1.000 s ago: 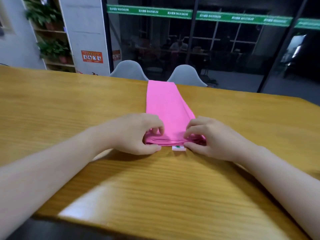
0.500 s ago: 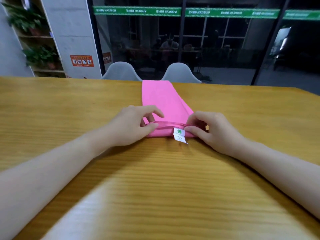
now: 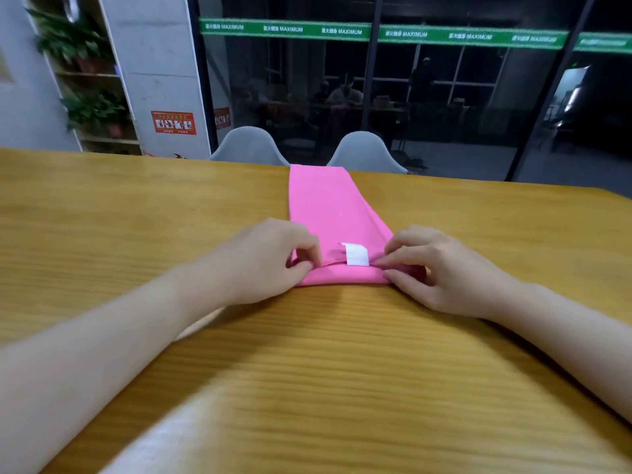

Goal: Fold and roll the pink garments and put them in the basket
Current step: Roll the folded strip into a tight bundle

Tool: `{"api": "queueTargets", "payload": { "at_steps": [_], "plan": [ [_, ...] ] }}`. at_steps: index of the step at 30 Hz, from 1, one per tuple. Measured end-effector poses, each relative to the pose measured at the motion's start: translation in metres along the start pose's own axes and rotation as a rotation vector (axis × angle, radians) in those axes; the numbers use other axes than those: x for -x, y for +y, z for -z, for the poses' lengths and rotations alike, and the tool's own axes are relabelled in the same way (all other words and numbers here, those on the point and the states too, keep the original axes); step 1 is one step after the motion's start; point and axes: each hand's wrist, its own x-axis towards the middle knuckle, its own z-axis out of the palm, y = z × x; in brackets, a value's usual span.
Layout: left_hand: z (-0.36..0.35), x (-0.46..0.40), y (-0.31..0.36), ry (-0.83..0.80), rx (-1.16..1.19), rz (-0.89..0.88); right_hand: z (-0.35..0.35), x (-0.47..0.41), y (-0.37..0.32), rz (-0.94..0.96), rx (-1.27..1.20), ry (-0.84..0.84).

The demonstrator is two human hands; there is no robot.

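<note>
Filling the whole lower view is a yellow wood-grain table (image 3: 136, 217), glare patch near the bottom edge. Behind it two grey chair backs (image 3: 251, 145), dark glass wall with a green banner (image 3: 284, 29) across it, white pillar with an orange sign (image 3: 173, 122), shelf with potted plants (image 3: 92, 111) at far left. Pink garment (image 3: 328, 206) lies flat on the table as a long narrow strip running from the far edge toward the person, its near end turned over into a low roll. White label (image 3: 357, 254) sits on top of the strip just past the roll, between the two hands. Left hand (image 3: 263, 258) at the roll's left end, fingers (image 3: 307, 248) curled, thumb and fingertips pinching the fabric edge. Right hand (image 3: 444, 268) at the roll's right end, index finger laid along the fold line, thumb under the roll's corner, gripping the fabric. Both forearms rest bare across the table. Basket not in view.
</note>
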Motion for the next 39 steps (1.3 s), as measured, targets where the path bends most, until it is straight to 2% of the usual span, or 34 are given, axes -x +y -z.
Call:
{"api": "queueTargets", "payload": {
  "at_steps": [4, 8, 12, 14, 18, 22, 28, 30, 32, 35, 39],
  "plan": [
    [0.002, 0.003, 0.000, 0.006, -0.088, -0.106, 0.002, 0.000, 0.003, -0.036, 0.020, 0.002],
    [0.001, 0.002, 0.006, 0.037, -0.162, -0.130, -0.005, -0.006, 0.002, -0.060, 0.083, 0.033],
    [-0.001, 0.001, 0.017, 0.016, -0.206, -0.017, -0.012, -0.010, 0.001, -0.231, -0.142, 0.057],
    [0.000, 0.003, 0.018, -0.036, -0.162, 0.056, -0.012, -0.011, -0.001, -0.260, -0.220, 0.058],
    [-0.001, -0.002, 0.008, -0.081, 0.117, 0.178, -0.011, -0.007, -0.005, -0.263, -0.328, 0.156],
    [-0.004, -0.005, 0.001, -0.021, 0.267, 0.180, -0.012, -0.009, -0.002, -0.143, -0.103, 0.188],
    [-0.006, -0.002, -0.005, 0.074, 0.284, 0.170, -0.002, 0.002, 0.002, -0.081, -0.009, 0.049],
    [-0.007, 0.000, -0.005, 0.148, 0.260, 0.179, -0.002, 0.001, 0.004, -0.074, 0.031, 0.019],
    [-0.006, 0.001, -0.004, 0.207, 0.133, 0.173, -0.005, -0.002, 0.007, -0.105, 0.023, 0.024],
    [-0.001, 0.002, 0.001, 0.166, -0.088, 0.129, -0.009, -0.007, 0.009, -0.216, -0.118, 0.044],
    [0.004, 0.007, 0.000, 0.078, -0.103, 0.116, -0.011, -0.008, 0.011, -0.319, -0.278, 0.094]
  ]
}}
